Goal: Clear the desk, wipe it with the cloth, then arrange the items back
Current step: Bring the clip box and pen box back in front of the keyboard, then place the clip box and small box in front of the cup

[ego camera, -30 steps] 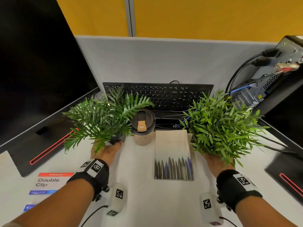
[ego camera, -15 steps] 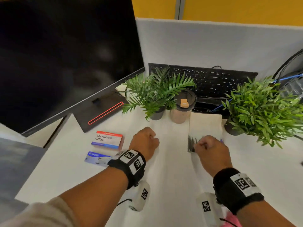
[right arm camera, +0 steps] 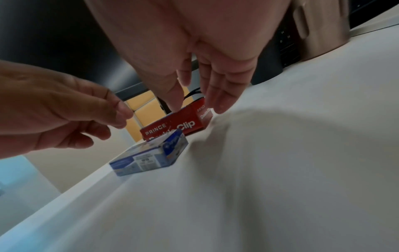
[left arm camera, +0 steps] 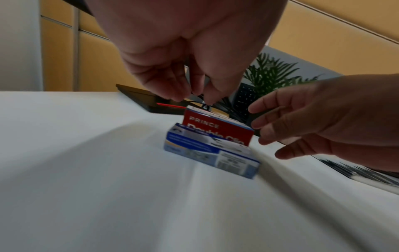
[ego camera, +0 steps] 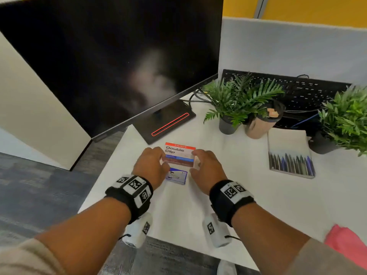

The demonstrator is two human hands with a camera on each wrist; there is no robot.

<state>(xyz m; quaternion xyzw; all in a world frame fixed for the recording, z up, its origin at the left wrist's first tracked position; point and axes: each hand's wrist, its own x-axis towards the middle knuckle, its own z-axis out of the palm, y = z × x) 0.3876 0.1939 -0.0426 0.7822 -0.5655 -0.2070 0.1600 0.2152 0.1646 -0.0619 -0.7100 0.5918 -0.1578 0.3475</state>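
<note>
A red "Double Clip" box (ego camera: 179,153) lies on the white desk (ego camera: 248,195) in front of the monitor stand, with a small blue box (ego camera: 176,175) right before it. My left hand (ego camera: 159,160) hovers at the red box's left end, fingers loosely bent just above it (left arm camera: 194,95). My right hand (ego camera: 198,161) reaches its right end, thumb and straight fingers straddling that end (right arm camera: 196,95); I cannot tell whether they touch it. Neither hand grips anything. A pink cloth (ego camera: 345,241) lies at the desk's near right edge.
Along the back stand a fern-like potted plant (ego camera: 242,96), a lidded coffee cup (ego camera: 262,122), a pack of pens (ego camera: 290,153), a bushy plant (ego camera: 349,120) and a black keyboard (ego camera: 309,90). A big monitor (ego camera: 111,56) on its stand (ego camera: 168,124) fills the left.
A second ago my hands were at the two plant pots; those now stand on the desk. Both hands have since moved left to the red box, and my view has swung left.
</note>
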